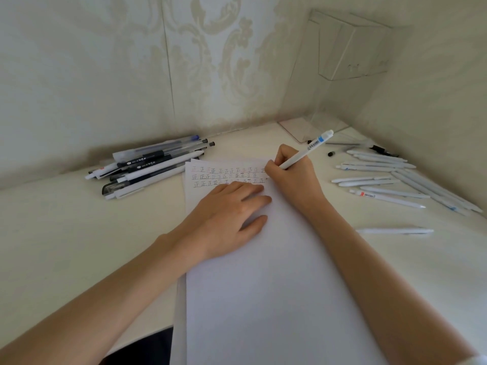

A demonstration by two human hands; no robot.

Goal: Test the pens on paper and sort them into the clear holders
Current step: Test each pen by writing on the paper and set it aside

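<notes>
Near the top of the paper: writing tip hidden.
Right grip pinches the white pen, tip concealed beneath it; left grip rests flat on the paper; clear holders barely discernible.

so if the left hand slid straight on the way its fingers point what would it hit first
Probably the right hand, gripping the white blue-banded pen: the left hand lies flat on the white paper sheet, fingers aimed towards it.

A cream table carries a stack of paper. Left of the paper lies a heap of dark and white pens. Right of it white pens lie spread, with a lone pen nearer. Beyond the paper's far right corner stands a clear holder.
</notes>
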